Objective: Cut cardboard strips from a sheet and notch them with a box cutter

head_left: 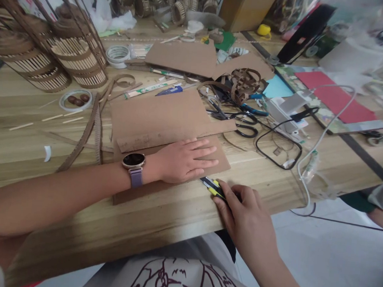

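My left hand (185,160) lies flat with fingers spread on a piece of brown cardboard (221,154), pressing it to the table. A watch with a purple strap (136,178) is on that wrist. My right hand (247,209) grips a yellow and black utility knife (217,189), its tip beside the cardboard's near edge, just below my left fingers. I cannot tell whether the blade touches the cardboard. A larger cardboard sheet (160,118) overlaps the far side of the piece under my hand.
Scissors (244,123), a coil of brown strips (245,84) and a charger with cables (286,114) lie to the right. Bamboo-slat baskets (81,61), tape rolls (117,56) and cardboard strips (84,135) are on the left. A person's arm (381,218) shows at the right edge.
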`<action>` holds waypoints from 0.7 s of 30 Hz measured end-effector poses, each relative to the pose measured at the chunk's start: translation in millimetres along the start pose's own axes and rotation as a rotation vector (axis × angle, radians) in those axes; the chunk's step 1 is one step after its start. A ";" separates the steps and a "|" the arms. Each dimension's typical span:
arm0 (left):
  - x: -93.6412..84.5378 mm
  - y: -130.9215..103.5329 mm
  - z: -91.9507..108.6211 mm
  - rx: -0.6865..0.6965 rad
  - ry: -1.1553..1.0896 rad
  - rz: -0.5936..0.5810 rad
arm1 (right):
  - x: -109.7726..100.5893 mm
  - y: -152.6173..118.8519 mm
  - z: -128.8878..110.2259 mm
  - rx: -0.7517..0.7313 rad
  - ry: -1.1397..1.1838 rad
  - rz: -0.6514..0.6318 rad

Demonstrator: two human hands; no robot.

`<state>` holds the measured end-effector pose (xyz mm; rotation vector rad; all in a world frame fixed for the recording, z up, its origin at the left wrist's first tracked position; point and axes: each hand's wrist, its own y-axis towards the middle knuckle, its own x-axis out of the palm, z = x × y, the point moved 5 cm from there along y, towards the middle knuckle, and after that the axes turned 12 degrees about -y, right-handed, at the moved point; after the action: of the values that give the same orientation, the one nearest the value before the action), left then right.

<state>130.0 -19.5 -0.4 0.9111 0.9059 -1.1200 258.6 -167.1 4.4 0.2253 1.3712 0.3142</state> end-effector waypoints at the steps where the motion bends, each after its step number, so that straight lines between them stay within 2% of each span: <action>1: -0.3 0.1 0.2 -0.002 -0.007 -0.002 | -0.1 0.1 -1.2 -0.001 0.001 0.000; 14: -1.7 0.1 0.5 -0.013 -0.019 -0.031 | -3.1 -0.5 -20.3 -0.028 -0.010 -0.024; 21: -2.0 11.6 1.6 -0.041 0.021 -0.007 | -2.7 -2.7 -12.3 -0.032 0.002 -0.006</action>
<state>141.1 -18.1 3.6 0.8880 0.9464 -1.0955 246.3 -170.8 3.7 0.1937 1.3679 0.3312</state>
